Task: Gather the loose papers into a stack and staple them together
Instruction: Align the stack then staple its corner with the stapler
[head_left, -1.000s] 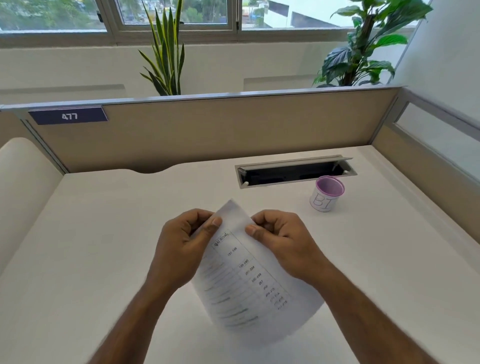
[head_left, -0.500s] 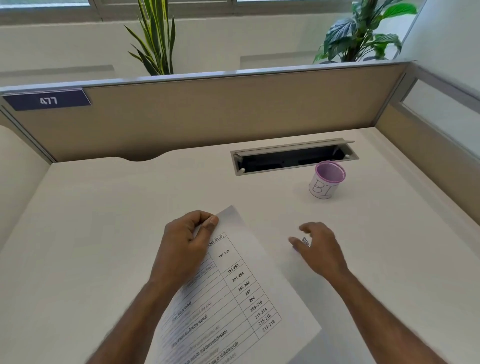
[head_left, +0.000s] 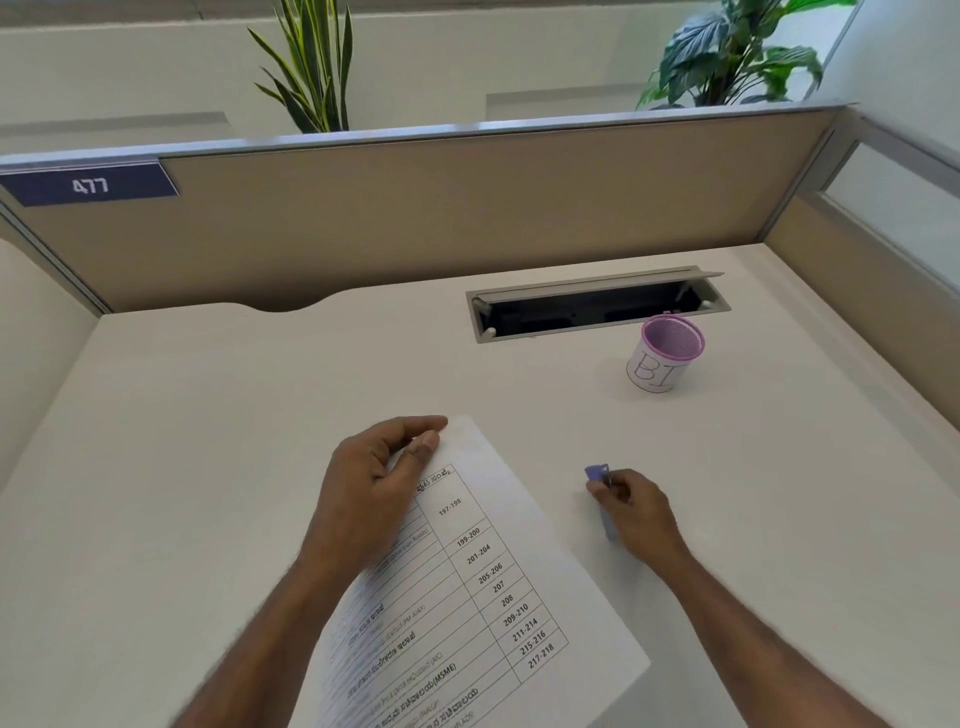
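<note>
Gathering looks done; fetching the stapler is the step in hand. The left hand (head_left: 382, 486) pinches the papers (head_left: 470, 587) at their 11 o'clock corner, the sheets slanting toward 5 o'clock. At 3 o'clock of it, the right hand (head_left: 636, 514) curls around the small purple stapler (head_left: 597, 474) on the desk (head_left: 208, 441). Next, the stapler's mouth should go onto that pinched corner.

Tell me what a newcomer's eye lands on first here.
The printed papers lie angled at the desk's near centre, their top corner pinched by the left hand. Just right of them, the right hand closes on a small purple stapler; farther back stands a purple mesh cup.
</note>
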